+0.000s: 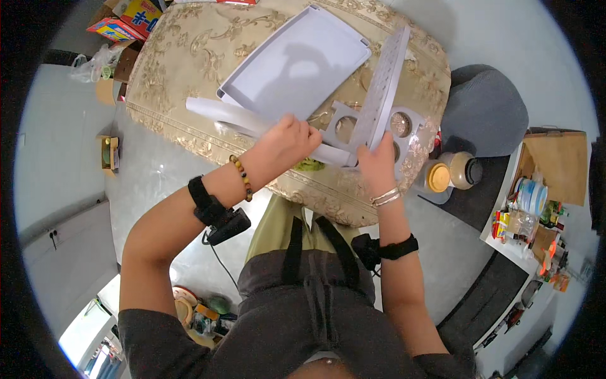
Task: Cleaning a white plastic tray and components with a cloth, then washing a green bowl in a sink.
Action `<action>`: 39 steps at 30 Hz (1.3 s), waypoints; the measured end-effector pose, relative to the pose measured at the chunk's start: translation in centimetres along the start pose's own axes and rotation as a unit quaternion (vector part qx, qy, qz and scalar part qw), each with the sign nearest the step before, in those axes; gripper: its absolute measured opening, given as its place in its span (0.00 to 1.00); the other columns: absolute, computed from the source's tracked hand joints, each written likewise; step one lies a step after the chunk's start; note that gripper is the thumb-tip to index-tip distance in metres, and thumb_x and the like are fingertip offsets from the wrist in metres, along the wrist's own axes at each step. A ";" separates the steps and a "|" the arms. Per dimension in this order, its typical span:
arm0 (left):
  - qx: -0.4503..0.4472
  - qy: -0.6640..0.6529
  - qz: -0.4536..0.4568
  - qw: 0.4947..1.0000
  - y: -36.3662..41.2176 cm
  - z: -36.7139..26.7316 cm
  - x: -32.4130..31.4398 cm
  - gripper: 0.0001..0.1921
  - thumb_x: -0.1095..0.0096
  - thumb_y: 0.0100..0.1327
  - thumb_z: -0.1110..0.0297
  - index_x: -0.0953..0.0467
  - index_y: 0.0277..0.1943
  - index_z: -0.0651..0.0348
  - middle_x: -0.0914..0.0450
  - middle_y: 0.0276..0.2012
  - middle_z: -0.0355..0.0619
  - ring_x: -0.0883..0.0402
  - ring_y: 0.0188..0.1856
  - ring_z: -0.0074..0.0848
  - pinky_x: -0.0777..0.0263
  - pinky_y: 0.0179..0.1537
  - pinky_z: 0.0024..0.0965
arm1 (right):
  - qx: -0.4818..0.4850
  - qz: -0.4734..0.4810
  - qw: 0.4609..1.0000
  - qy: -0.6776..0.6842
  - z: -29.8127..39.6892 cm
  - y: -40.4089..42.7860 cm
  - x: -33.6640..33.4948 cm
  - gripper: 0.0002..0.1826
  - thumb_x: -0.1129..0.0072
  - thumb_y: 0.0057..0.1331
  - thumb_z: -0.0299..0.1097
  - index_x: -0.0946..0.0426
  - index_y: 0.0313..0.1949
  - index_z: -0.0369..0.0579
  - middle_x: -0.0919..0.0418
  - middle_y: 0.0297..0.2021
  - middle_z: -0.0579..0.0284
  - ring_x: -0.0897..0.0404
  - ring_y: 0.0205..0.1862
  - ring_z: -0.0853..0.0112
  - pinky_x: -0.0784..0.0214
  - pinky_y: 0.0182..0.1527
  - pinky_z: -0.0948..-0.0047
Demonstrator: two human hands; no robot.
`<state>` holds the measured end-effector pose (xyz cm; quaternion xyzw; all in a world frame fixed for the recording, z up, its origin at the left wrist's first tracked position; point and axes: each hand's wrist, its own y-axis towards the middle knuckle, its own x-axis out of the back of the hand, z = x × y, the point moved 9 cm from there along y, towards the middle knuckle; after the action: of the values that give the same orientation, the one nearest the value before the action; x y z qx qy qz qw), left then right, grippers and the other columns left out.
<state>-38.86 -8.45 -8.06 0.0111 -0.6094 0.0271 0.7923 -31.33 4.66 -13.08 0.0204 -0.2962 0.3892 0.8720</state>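
Observation:
My left hand is closed around a long, curved white plastic strip near the table's front edge. The strip comes out on both sides of the fist, and its gripped middle is hidden. In my right hand, a white perforated plastic panel stands on edge, held by its near end. Partly behind that panel lies a white plastic piece with round holes. Farther off, a large, shallow white plastic tray rests on the table, with a shadow across it.
A patterned tablecloth covers the table. Something green shows below my left hand. To the right are a grey-covered seat, a yellow-lidded jar and a dark-lidded jar. Cardboard boxes stand at the far left.

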 end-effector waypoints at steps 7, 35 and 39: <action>0.038 -0.028 -0.054 0.997 0.4 3.1 1.5 0.10 0.47 0.52 0.70 0.32 0.39 0.56 0.30 0.24 0.38 0.27 0.29 0.26 0.37 0.36 0.29 | -0.114 0.070 0.956 0.263 -1.7 0.6 -0.5 0.32 0.41 0.57 0.50 0.39 0.53 0.40 0.30 0.45 0.53 0.28 0.44 0.62 0.36 0.48 0.62; -0.012 -0.063 -0.028 0.998 0.9 3.3 0.7 0.12 0.47 0.52 0.72 0.32 0.41 0.55 0.28 0.20 0.37 0.25 0.23 0.27 0.33 0.34 0.29 | -0.359 0.142 0.847 0.365 -10.1 1.5 -4.5 0.27 0.44 0.60 0.48 0.28 0.48 0.37 0.22 0.42 0.54 0.22 0.41 0.64 0.28 0.41 0.65; -0.019 -0.069 -0.022 0.997 1.2 2.9 0.7 0.13 0.46 0.51 0.71 0.32 0.42 0.53 0.28 0.21 0.37 0.25 0.25 0.27 0.33 0.35 0.29 | -0.305 0.147 0.892 0.299 -11.3 2.8 -3.9 0.37 0.41 0.57 0.56 0.30 0.48 0.27 0.24 0.44 0.47 0.22 0.42 0.61 0.28 0.41 0.63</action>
<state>-41.59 -7.42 -6.67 0.0107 -0.6629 -0.0027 0.7486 -29.66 6.97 -24.99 -0.4080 -0.1249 0.3915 0.8153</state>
